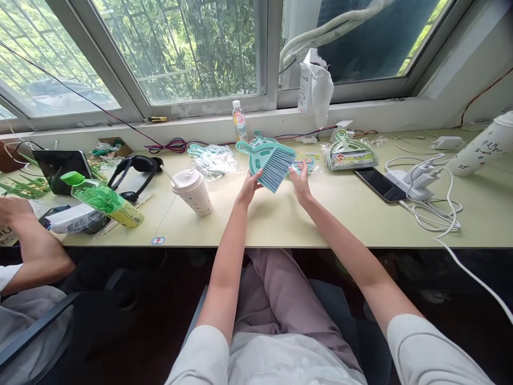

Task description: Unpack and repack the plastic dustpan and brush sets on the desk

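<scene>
A mint-green hand brush with grey-blue bristles (279, 166) is held above the table, nested with what looks like a matching dustpan. My left hand (249, 188) is closed around its lower left edge, thumb on the front. Close to the bristles' right edge is my right hand (301, 183), its thumb and fingers apart; whether it touches the brush is unclear. Behind lie another mint-green piece (262, 140), partly hidden, and a bagged set (214, 159). Stacked, bagged green sets with a printed label (350, 152) rest to the right.
On the left stand a white lidded cup with a straw (193, 192), a tilted green bottle (102, 199) and headphones (136, 174). A co-worker's arm (34, 246) is at far left. Rightward lie a phone (380, 184), a power strip with cables (412, 183) and a large white cup (483, 144).
</scene>
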A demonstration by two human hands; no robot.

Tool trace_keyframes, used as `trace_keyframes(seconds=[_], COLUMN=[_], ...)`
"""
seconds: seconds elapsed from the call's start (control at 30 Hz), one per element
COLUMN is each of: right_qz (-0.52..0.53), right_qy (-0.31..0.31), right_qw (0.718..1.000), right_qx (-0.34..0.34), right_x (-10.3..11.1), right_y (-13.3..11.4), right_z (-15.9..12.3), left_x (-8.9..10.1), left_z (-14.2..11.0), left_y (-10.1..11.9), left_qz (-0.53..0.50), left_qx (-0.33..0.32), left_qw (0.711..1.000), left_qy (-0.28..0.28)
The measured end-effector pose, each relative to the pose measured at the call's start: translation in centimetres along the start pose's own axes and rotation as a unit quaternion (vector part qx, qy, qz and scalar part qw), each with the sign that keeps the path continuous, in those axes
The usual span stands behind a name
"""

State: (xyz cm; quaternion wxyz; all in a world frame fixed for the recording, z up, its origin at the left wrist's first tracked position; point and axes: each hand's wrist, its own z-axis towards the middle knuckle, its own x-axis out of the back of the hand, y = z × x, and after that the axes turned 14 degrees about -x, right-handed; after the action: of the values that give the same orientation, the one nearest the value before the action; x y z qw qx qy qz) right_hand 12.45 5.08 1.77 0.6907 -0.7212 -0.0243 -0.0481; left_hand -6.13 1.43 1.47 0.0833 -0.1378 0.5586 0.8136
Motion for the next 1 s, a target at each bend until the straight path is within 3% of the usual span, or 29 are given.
trace_keyframes(seconds=[0.1, 0.17, 0.23, 0.33, 0.43, 0.5, 0.6, 0.63, 0.7, 0.8, 0.87, 1.0], right_qz=[0.130, 0.181, 0.209, 0.234, 0.256, 0.268, 0.280, 0.282, 0.286, 0.300, 0.315, 0.336], right_qy=[-0.137, -0.166, -0.154, -0.133, -0.124, -0.125, -0.127, -0.127, -0.130, -0.139, -0.139, -0.132], right_qw=[0.978, 0.962, 0.957, 0.952, 0.947, 0.944, 0.939, 0.938, 0.935, 0.930, 0.926, 0.920], right_qx=[-0.090, -0.118, -0.132, -0.145, -0.148, -0.146, -0.152, -0.156, -0.163, -0.162, -0.155, -0.151], right_x=[-0.9, -0.7, -0.1, 1.0, 1.6, 1.7, 1.6, 1.5, 1.5, 1.6, 1.7, 1.6], right_y=[1.3, 2.0, 2.4, 2.6, 2.4, 2.2, 1.9, 1.8, 1.6, 1.3, 1.2, 1.0], right_z=[-0.1, 0.4, 1.1, 2.0, 2.4, 2.5, 2.4, 2.4, 2.3, 2.2, 2.0, 1.7], left_x=[-0.2, 0.2, 0.9, 2.3, 4.0, 5.2, 6.7, 7.0, 7.3, 7.3, 7.5, 8.4], left_z=[-0.2, 0.0, 0.4, 1.2, 2.2, 3.1, 4.5, 4.9, 5.2, 4.6, 3.7, 1.8], left_y=[0.1, 0.1, -0.1, -0.2, 0.0, 0.0, -0.1, -0.2, -0.5, -0.3, 0.5, 3.4], left_qz=[0.042, 0.105, 0.191, 0.331, 0.430, 0.451, 0.468, 0.499, 0.594, 0.669, 0.705, 0.747], left_qx=[0.006, 0.025, 0.016, -0.082, -0.153, -0.158, -0.140, -0.126, -0.094, -0.102, -0.128, -0.129], left_qw=[0.998, 0.993, 0.982, 0.935, 0.886, 0.876, 0.868, 0.854, 0.799, 0.734, 0.691, 0.640], left_qy=[-0.046, -0.048, 0.002, 0.101, 0.084, 0.066, 0.085, 0.072, 0.014, -0.060, -0.099, -0.125])
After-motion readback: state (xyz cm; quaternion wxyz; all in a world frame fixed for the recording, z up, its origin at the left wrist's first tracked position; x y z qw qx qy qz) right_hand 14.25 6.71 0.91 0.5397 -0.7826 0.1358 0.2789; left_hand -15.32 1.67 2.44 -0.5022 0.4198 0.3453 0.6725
